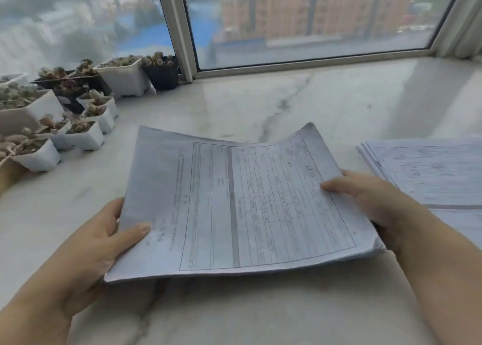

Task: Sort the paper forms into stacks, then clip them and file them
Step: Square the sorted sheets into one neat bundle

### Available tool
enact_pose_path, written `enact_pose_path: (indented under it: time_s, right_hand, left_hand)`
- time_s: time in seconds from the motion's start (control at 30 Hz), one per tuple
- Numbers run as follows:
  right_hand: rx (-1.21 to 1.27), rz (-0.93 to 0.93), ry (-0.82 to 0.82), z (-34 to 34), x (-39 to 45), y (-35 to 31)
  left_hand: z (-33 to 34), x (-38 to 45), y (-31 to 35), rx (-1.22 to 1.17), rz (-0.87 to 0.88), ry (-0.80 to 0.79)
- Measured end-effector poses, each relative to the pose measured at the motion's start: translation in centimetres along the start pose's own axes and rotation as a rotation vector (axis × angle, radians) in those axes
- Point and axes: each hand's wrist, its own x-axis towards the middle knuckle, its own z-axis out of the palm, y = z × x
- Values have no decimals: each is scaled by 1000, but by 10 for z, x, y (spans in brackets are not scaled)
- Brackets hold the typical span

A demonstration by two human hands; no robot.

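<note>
I hold a stack of printed paper forms [234, 203] with ruled tables just above the marble sill. It sags in the middle between my hands. My left hand [104, 243] grips its left edge, thumb on top of the top sheet. My right hand [370, 201] grips the right edge, thumb on top and fingers underneath. A second stack of forms [430, 172] lies flat on the sill at the right, partly cut off by the frame edge.
The white marble sill [273, 102] runs under a large window [300, 23] at the back. Several small white and black pots of succulents [86, 112] crowd the left side, close to the held stack's far left corner.
</note>
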Motion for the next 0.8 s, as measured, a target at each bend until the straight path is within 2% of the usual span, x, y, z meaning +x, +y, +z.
enact_pose_path:
  time_s: [0.23,0.33,0.47,0.57,0.63,0.7,0.8]
  right_hand:
    - [74,95,28,5,-17,-19]
    - [170,83,68,4,-62,-20]
    - [381,168,76,10,-135,7]
    - [580,322,53,23,-164,38]
    - [707,389,51,34,-166,51]
    - [848,430,96,48,-162,53]
    - [999,472,134,67,-153,47]
  left_hand:
    - [4,-6,18,92,-166,-56]
    - [4,-12,49,265,-198,-119]
    - [16,4,106,662,-6,-221]
    - [53,27,138,981,172,-397]
    - [85,44,149,1241,259,-429]
    - [112,56,155,1444,319,-380]
    - [130,59,144,1534,441,-151]
